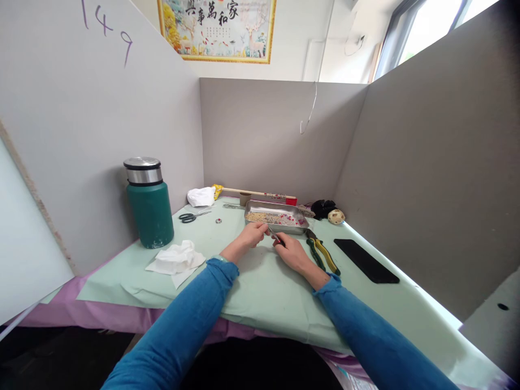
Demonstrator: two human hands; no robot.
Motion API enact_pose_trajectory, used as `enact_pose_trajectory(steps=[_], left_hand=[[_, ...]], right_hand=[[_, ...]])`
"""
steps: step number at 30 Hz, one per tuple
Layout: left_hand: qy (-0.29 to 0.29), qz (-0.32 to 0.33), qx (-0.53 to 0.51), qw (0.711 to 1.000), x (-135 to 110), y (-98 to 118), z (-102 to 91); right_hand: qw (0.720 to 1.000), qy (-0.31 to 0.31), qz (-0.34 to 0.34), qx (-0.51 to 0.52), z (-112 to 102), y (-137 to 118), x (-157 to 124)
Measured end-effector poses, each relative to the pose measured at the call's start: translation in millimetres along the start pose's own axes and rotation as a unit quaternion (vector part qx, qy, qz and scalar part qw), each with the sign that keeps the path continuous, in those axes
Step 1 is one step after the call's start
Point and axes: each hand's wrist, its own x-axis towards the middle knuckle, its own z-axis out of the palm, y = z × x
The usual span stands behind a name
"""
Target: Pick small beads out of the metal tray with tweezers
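Over the middle of the table, just in front of a metal tray (248, 219), both hands work close together. My right hand (291, 252) is closed round a small pair of pliers (273, 233) with a slim metal nose and dark, partly red handles. The nose points up and left at the fingertips of my left hand (255, 234). Those fingers are pinched together; whatever is between them is too small to make out. Gold, silver and red beads (280, 219) lie in the tray.
Larger green-and-yellow pliers (323, 252) and a black flat slab (365, 261) lie on the right. To the left are a green thermos (150, 208), crumpled tissue (179, 259) and scissors (193, 217). Behind the tray, a wooden stick (247, 191) carries beads. Partitions (280, 135) enclose the table.
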Motion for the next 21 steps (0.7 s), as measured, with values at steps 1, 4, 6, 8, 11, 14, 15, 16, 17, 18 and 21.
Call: enact_pose_trajectory(steps=[1,4,6,8,11,14,15,16,17,18,21], left_hand=[[-0.006,0.000,0.001,1.000,-0.9,0.5,-0.1],[-0.024,0.001,0.003,1.000,-3.8,1.8,0.0],[-0.031,0.002,0.007,0.999,-5.0,2.1,0.2],[-0.032,0.004,0.014,0.999,-5.3,1.6,0.4],[-0.032,0.011,0.026,0.999,-4.3,-0.3,0.2],[-0.029,0.012,0.042,0.999,-3.0,-2.6,-0.3],[-0.028,0.012,0.047,0.998,-2.6,-3.1,-0.4],[-0.027,0.012,0.053,0.998,-2.4,-3.5,-0.5],[-0.026,0.011,0.057,0.998,-2.3,-3.8,-0.6],[-0.025,0.011,0.061,0.998,-2.2,-3.9,-0.7],[-0.025,0.017,0.060,0.998,-2.5,-3.9,-1.0]], right_hand=[[1.000,-0.001,-0.001,0.002,-0.3,-0.3,-0.1],[1.000,-0.002,-0.005,0.008,-0.9,-0.7,-0.1],[1.000,-0.001,-0.007,0.009,-0.8,-0.4,-0.1],[1.000,0.001,-0.008,0.007,-0.3,0.1,-0.2],[1.000,0.006,-0.010,0.003,0.5,0.7,-0.8],[1.000,0.010,-0.011,0.000,0.8,0.5,-1.4],[1.000,0.012,-0.013,0.001,0.8,0.2,-1.6],[1.000,0.013,-0.014,0.001,0.7,-0.3,-1.8],[1.000,0.015,-0.016,0.003,0.5,-0.9,-1.9],[1.000,0.017,-0.017,0.006,0.2,-1.7,-2.0],[0.999,0.019,-0.014,0.033,-1.5,-4.4,-1.8]])
